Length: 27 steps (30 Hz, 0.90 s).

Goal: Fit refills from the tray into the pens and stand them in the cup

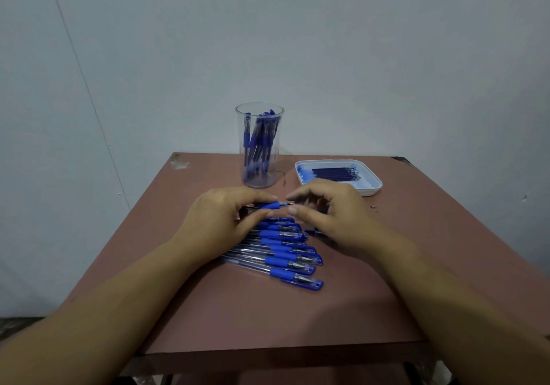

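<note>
Over the middle of the table (268,319), the left hand (226,215) pinches a pen (269,205) by its blue grip; its tip points at the right hand (330,212), whose curled thumb and forefinger flank it, contact unclear. The cup (259,146) stands at the far edge, the tray (370,191) to its right
</note>
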{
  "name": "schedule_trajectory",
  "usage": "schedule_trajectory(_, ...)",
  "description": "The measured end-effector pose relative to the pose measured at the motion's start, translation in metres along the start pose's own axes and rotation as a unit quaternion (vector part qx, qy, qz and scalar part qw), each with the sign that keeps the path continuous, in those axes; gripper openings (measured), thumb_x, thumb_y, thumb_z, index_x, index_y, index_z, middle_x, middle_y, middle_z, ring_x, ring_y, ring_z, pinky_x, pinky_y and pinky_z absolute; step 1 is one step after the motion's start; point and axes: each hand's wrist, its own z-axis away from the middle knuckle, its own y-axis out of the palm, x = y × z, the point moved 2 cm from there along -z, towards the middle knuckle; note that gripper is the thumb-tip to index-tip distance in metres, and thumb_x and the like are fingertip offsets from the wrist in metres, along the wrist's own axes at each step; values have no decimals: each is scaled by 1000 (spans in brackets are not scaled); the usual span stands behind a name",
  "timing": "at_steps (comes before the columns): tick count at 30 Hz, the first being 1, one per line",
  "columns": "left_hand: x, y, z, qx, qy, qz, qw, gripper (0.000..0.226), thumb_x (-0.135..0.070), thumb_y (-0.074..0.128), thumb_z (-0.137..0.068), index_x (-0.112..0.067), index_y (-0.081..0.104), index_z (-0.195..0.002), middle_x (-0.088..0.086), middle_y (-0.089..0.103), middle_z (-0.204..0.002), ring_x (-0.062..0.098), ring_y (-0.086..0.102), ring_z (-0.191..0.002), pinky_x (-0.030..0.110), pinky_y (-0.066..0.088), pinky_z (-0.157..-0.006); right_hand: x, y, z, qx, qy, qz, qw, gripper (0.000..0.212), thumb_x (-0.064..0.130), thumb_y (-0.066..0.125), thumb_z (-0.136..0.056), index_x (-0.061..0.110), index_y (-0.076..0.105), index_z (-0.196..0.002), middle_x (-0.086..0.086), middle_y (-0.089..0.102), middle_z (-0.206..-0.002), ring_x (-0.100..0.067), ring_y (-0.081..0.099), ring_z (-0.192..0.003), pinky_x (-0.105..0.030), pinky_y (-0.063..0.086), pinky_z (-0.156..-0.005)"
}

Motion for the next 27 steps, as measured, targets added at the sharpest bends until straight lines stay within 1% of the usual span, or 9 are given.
schedule_trajectory(2, -1, 0, 0, 3, 4, -3, 1000, 35, -53, 57, -86, -34, 72, -111, -17, 73, -97, 3, 67, -80, 30, 56, -69, 3, 2, -1, 2, -15, 10, 1000, 13, 27, 72, -86, 25, 73, -100, 15, 65, -84, -3, 58, -76, -12, 44, -66)
schedule_trajectory(5, 0, 0, -1, -2, -1, -7, 1000, 38, -57, 55, -86, -33, 73, -110, -18, 73, -96, 2, 66, -77, 28, 56, -68, -3, -2, -2, -4, -1, 7, 1000, 8, 23, 71, -88, 29, 71, -94, 14, 66, -81, -7, 59, -74, -19, 47, -66)
schedule_trajectory(8, 3, 0, 0, -6, -9, -7, 1000, 40, -59, 54, -86, -34, 73, -110, -18, 73, -94, 1, 65, -76, 27, 55, -67, -11, -11, 0, -17, 24, -6, 1000, 14, 19, 71, -87, 33, 69, -88, 15, 66, -79, -6, 59, -69, -21, 48, -64)
schedule_trajectory(11, 2, 1, 0, -1, -7, -6, 1000, 38, -57, 56, -86, -33, 73, -110, -17, 73, -95, 3, 66, -77, 29, 56, -68, -9, -12, 2, -13, 31, -26, 999, 18, 21, 73, -85, 35, 68, -94, 20, 66, -84, -5, 60, -74, -20, 49, -69)
schedule_trajectory(14, 0, 2, 0, 1, -3, -6, 1000, 36, -55, 57, -85, -33, 73, -109, -16, 74, -94, 3, 66, -76, 29, 56, -67, -5, -5, 1, 14, 22, -24, 999, 20, 31, 74, -84, 41, 69, -100, 18, 69, -92, -13, 64, -82, -33, 55, -76)
schedule_trajectory(16, 0, 1, 0, 0, -7, -4, 1000, 36, -56, 56, -85, -35, 73, -108, -17, 73, -93, 2, 65, -73, 28, 55, -66, -4, -3, 0, 24, 20, -17, 999, 18, 28, 72, -87, 42, 70, -97, 15, 70, -91, -15, 65, -82, -39, 55, -76)
schedule_trajectory(20, 2, 0, 1, -3, -9, -8, 1000, 39, -59, 55, -85, -34, 73, -108, -18, 73, -92, 2, 62, -69, 25, 54, -65, -9, -11, 0, 0, 25, -12, 1000, 20, 17, 72, -86, 36, 69, -91, 13, 70, -85, -11, 65, -78, -36, 55, -73)
schedule_trajectory(24, 0, 1, 0, 1, -3, -7, 1000, 38, -56, 55, -85, -33, 74, -108, -17, 73, -92, 3, 62, -69, 22, 52, -64, -6, -10, 1, 3, 20, -31, 999, 23, 24, 76, -83, 40, 69, -97, 16, 71, -92, -6, 66, -88, -27, 55, -79)
schedule_trajectory(27, -2, 1, 0, 7, 6, -14, 1000, 37, -55, 54, -86, -33, 74, -108, -16, 73, -93, 1, 62, -70, 16, 48, -65, -3, -5, 0, 15, 9, -29, 999, 21, 25, 75, -83, 41, 71, -97, 22, 69, -94, -1, 64, -91, -16, 49, -76)
